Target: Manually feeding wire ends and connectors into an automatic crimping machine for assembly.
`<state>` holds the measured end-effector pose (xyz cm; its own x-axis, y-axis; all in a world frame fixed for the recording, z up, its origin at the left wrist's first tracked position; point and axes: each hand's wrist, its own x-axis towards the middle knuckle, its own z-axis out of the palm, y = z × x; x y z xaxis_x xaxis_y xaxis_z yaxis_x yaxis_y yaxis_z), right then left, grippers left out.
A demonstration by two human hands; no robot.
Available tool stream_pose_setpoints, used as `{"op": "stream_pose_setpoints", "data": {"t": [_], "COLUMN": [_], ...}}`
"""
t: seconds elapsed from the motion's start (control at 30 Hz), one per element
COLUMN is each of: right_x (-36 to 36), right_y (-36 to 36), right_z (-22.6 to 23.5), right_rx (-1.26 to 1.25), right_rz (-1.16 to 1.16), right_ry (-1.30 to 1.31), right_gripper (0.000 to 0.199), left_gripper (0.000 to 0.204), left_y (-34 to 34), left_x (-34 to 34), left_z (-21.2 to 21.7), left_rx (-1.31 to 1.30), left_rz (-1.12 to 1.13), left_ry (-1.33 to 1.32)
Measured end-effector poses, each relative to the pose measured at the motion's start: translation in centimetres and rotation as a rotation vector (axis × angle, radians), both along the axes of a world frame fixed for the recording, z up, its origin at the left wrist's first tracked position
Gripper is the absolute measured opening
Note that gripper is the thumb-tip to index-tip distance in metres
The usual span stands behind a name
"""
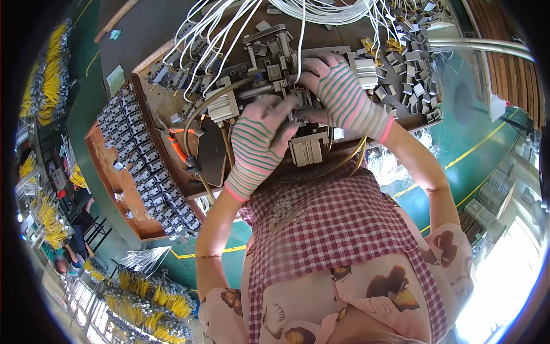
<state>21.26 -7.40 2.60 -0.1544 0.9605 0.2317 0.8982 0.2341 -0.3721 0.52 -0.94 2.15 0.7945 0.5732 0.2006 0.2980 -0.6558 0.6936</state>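
Pink-green gloved L hand point(260, 135) & R hand point(342, 92) at metal fixture point(275, 73), fingers curled, can't tell what's held

A grey metal fixture point(275, 73), built up from plates, rods and small blocks, sits on the bench point(154, 103). At its far side, a crosspiece point(264, 34) joins two posts. Pale ribbed blocks flank it, one on the left point(222, 106) and one on the right point(365, 73), with a third, squarer ribbed block point(306, 150) at the near edge. A thin white cable point(301, 34) comes down from the far side almost straight, bending slightly at the fixture's middle, where its lower end is hard to make out.
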Motion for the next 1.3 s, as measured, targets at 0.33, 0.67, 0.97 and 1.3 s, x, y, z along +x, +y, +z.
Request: {"op": "stream_pose_setpoints", "data": {"t": [0.33,0.67,0.97,1.3], "right_x": [-0.6,6.5,10.9,10.6], "right_y": [0.5,-4.6,-3.6,-4.4], "right_z": [-0.8,-1.3,-6.0,-4.7], "right_rx": [-0.060,0.230,0.095,-0.099], "right_rz": [-0.106,-0.694,-0.694,-0.626], "right_ry": [0.220,0.538,0.310,0.464], "right_gripper": [0.068,0.027,0.020,0.023], "left_gripper": [0.052,0.033,0.049,0.027], "left_y": [1.9,1.0,0.5,10.6], "left_x": [-0.2,-2.1,2.8,-1.7], "left_z": [-1.8,-0.3,-0.1,9.9], "left_rx": [0.179,-0.411,-0.423,-0.084], "left_rz": [-0.285,0.077,0.076,0.377], "left_ry": [0.260,-0.233,-0.273,-0.071]}}
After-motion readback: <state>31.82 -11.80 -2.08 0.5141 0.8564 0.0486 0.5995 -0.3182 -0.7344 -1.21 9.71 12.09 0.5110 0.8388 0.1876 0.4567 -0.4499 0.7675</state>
